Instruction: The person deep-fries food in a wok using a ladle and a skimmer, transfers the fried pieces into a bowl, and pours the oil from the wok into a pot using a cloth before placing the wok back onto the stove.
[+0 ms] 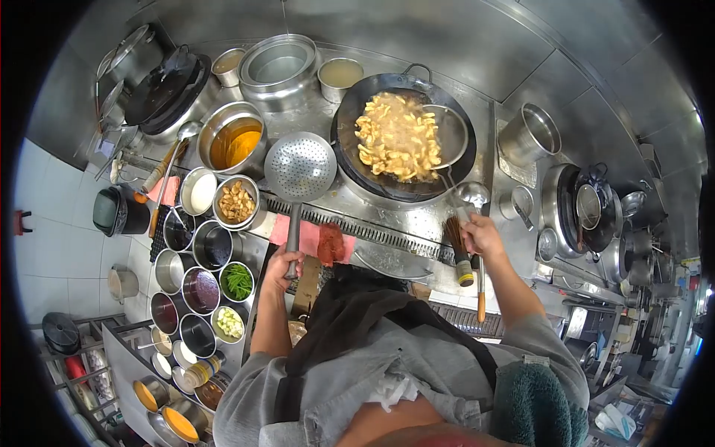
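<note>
My left hand (284, 267) is closed around the grey handle of a perforated skimmer (301, 165), its round bowl beside the wok. The large black wok (344, 153) holds golden pieces of food (398, 138) in steaming liquid. A round strainer (451, 135) sits in the wok's right side. Its handle reaches my right hand (482, 237), whose fingers are wrapped around it. Directly below that hand runs the shaft of a metal ladle (472, 194) with a wooden end; whether the hand grips it too, I cannot tell. A bamboo brush (458, 252) lies beside this hand.
Several metal pots with sauces, greens (237, 281) and brown chunks (237, 201) crowd the left. Behind them stands a pot of orange oil (237, 145). A red cloth (331, 244) lies at the stove's front edge. A tall pot (530, 134) stands right of the wok.
</note>
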A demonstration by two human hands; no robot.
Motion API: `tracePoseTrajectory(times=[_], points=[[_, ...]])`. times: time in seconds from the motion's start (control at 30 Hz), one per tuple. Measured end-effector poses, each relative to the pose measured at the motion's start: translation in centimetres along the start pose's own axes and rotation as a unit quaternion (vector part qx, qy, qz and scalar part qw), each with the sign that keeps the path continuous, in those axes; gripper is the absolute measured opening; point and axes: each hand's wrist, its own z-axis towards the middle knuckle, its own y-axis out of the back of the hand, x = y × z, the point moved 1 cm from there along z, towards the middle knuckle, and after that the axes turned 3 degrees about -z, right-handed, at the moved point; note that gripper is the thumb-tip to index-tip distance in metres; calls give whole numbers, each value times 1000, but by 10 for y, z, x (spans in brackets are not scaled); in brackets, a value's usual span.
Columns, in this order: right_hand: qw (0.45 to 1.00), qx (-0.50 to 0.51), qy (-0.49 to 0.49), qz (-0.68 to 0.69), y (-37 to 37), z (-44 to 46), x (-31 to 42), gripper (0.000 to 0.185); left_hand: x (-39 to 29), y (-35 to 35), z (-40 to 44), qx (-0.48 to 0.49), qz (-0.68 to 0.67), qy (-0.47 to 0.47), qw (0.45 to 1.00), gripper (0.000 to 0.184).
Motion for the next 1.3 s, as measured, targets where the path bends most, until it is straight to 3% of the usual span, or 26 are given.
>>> tracePoseTrajectory(times=[0.23,0.4,0.6,0.67,0.77,0.87,0.93,1.07,1.13,1.17,1.2,1.27,1.3], points=[[989,46,40,134,-73,23,12,9,-5,-32,-28,-41,30,-31,998,22],[989,60,34,133,-59,9,3,19,-21,-63,-57,-74,58,-57,994,25],[961,50,65,262,-72,13,9,8,-42,-90,-69,-109,98,-118,982,25],[956,49,63,281,-64,0,3,10,-57,-98,-74,-112,127,-138,976,28],[958,38,67,277,-45,-17,-3,30,-79,-112,-73,-103,133,-149,974,28],[961,6,88,263,-26,-35,0,30,-102,-134,-61,-88,186,-135,969,27],[964,38,111,238,-11,-44,8,29,-111,-153,-43,-64,218,-108,968,27],[982,-7,134,130,5,-49,22,37,-101,-194,9,17,224,-36,974,23],[984,-85,153,-32,4,-65,46,38,-92,-216,25,84,210,5,974,19],[957,-153,178,-173,4,-60,46,36,-86,-224,32,117,150,48,981,17],[956,-159,176,-171,3,-59,42,36,-79,-232,38,149,90,92,980,15],[880,-258,258,-303,-4,-64,36,35,-70,-246,37,156,69,105,980,12],[889,-258,246,-287,-5,-70,37,34,-66,-252,34,158,43,112,980,10]])
